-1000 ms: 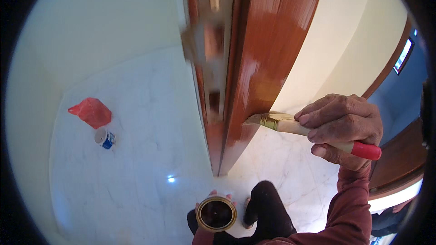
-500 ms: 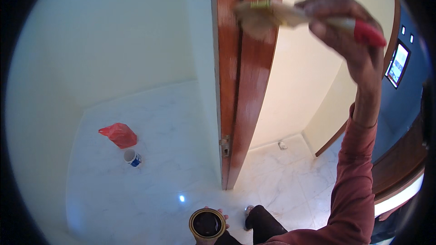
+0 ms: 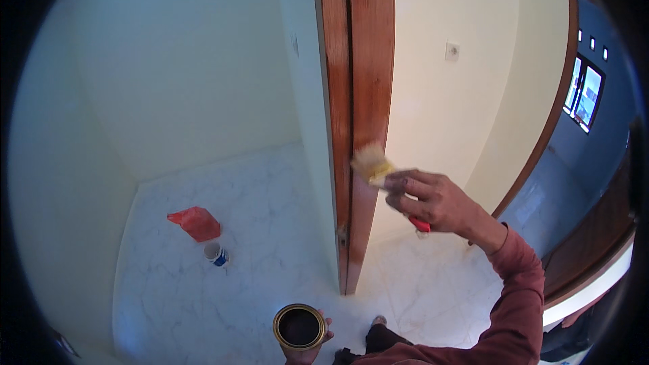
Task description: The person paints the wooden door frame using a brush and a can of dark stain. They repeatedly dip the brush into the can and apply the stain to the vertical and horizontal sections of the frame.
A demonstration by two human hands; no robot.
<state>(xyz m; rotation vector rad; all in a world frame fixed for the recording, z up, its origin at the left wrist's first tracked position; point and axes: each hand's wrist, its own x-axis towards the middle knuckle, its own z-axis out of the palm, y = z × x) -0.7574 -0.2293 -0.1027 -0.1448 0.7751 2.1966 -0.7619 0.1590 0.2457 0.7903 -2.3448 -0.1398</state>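
My right hand (image 3: 433, 197) is closed around the handle of a paintbrush (image 3: 373, 165). Its pale bristles point up and left and appear to touch the reddish-brown wooden door frame (image 3: 370, 61), a little above the metal strike plate (image 3: 343, 235). The red end of the handle shows below my fingers. Low in the view, my left hand (image 3: 327, 328) holds up an open round tin (image 3: 299, 328) with a gold rim and dark liquid inside. Most of that hand is hidden by the tin.
On the marble-look floor (image 3: 270, 257) to the left sit a red plastic bag (image 3: 197, 223) and a small blue-and-white cup (image 3: 216, 254). A wall socket (image 3: 452, 51) is right of the frame. Another doorway (image 3: 551, 122) stands at the far right; part of another person (image 3: 585, 324) shows below it.
My right hand has brought the paintbrush down along the door frame from near the top. The bristles now point up and left. My left hand still holds the tin.
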